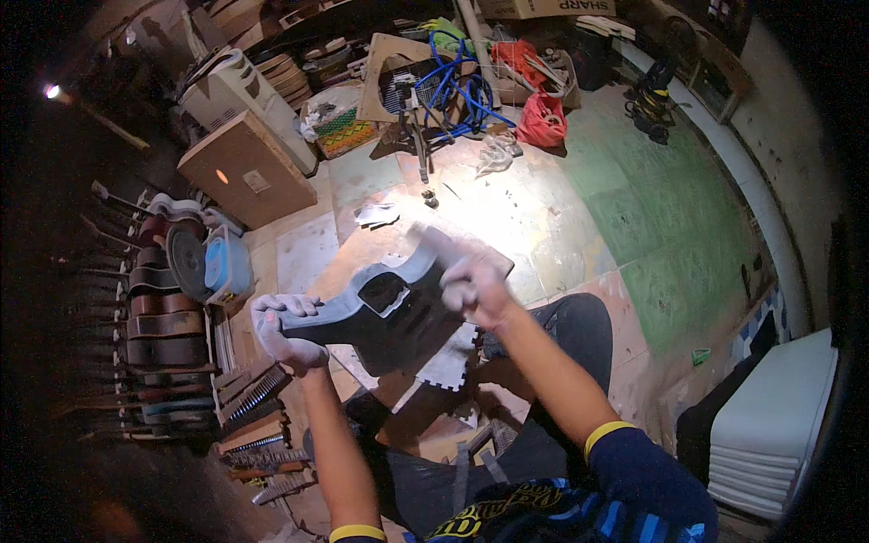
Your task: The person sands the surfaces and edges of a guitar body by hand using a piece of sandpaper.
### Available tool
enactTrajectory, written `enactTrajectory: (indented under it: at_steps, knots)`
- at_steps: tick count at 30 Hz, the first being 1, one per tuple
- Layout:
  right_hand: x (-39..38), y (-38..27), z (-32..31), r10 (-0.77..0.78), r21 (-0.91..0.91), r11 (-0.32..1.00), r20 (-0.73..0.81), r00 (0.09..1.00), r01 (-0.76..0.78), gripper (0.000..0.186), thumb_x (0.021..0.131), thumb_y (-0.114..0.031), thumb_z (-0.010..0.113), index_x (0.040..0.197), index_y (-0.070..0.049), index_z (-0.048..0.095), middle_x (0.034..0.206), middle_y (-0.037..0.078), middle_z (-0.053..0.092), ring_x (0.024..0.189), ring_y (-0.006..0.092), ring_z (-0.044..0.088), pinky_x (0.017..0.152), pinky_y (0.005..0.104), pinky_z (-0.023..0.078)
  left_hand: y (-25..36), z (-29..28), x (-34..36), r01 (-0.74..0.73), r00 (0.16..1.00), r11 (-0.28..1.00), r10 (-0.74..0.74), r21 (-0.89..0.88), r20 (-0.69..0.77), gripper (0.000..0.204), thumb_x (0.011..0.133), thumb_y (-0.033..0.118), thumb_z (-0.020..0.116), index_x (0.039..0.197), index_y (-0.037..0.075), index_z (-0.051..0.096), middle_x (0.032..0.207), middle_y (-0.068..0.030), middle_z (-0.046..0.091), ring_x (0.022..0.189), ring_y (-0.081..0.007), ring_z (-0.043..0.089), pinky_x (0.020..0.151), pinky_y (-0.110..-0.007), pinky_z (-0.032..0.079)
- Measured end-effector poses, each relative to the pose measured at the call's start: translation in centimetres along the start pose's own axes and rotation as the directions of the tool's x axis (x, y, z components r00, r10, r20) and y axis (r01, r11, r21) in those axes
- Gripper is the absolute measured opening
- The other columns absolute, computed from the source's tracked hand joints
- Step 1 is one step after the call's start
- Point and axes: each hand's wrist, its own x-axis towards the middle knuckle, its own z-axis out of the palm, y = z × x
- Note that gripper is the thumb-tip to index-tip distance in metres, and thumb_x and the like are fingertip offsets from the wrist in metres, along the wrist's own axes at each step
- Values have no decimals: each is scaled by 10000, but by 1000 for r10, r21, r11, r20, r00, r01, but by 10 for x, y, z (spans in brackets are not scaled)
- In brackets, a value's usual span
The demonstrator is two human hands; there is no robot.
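Observation:
A dark grey, dusty guitar body (398,335) lies tilted over my lap, with a squarish opening cut through its side. My left hand (288,330), coated in pale dust, is closed around its left end, fingers over the top edge and thumb below. At the curved right part of the body, my right hand (475,288) is closed on a flat grey block (436,246). Motion blurs the block, so its exact kind is unclear. A white foam mat piece (448,362) with toothed edges shows beneath the body.
Several guitar bodies (163,326) stand in a rack at left, near a clear plastic tub (237,267). Clamps and files (258,398) lie below. A wooden board (244,172), coiled blue hose (457,86) and red bag (541,119) sit at the back. Stacked white chairs (769,425) stand right.

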Motion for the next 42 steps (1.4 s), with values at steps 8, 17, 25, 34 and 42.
enactTrajectory:
  at_steps: [8, 17, 25, 34, 42]
  knots:
    - [22, 65, -50, 59, -397, 885, -420, 905, -242, 353, 814, 43, 490, 1131, 4, 641, 1044, 150, 684, 730, 189, 604, 608, 341, 543, -10, 0, 7, 52, 998, 996, -50, -69, 35, 244, 887, 344, 517, 957, 114, 476, 713, -73, 499, 622, -224, 513, 710, -446, 508]
    - [29, 51, -101, -112, -786, 555, -396, 911, -273, 566, 814, -21, 489, 1372, -18, 581, 1333, 235, 622, 1239, 303, 611, 1030, 359, 468, -2, -8, 16, 55, 996, 992, -47, -113, 70, 230, 908, 321, 492, 970, 100, 505, 730, -84, 518, 660, -253, 518, 727, -458, 477]
    - [18, 89, -188, -134, -879, 170, -469, 873, -446, 350, 913, -115, 525, 1204, -42, 705, 1091, 172, 736, 972, 308, 706, 842, 381, 528, -9, -2, 14, 69, 990, 994, -58, -81, 127, 236, 917, 336, 465, 969, 110, 511, 749, -82, 525, 671, -235, 518, 760, -440, 483]
    - [27, 185, -169, 207, 36, 973, -568, 797, -228, 282, 926, -148, 519, 1127, -59, 696, 823, 64, 639, 672, 133, 545, 573, 276, 441, -7, -13, 17, 65, 992, 996, -58, -60, 111, 262, 895, 355, 474, 971, 107, 512, 756, -79, 519, 694, -243, 525, 759, -442, 490]
    - [12, 174, -154, -134, -229, 971, -770, 624, -74, 235, 902, -100, 532, 1034, -16, 708, 706, 7, 568, 623, 112, 550, 602, 300, 476, -7, -5, 13, 82, 997, 995, -82, -62, -1, 271, 871, 370, 478, 948, 117, 536, 733, -63, 513, 662, -241, 510, 699, -451, 503]
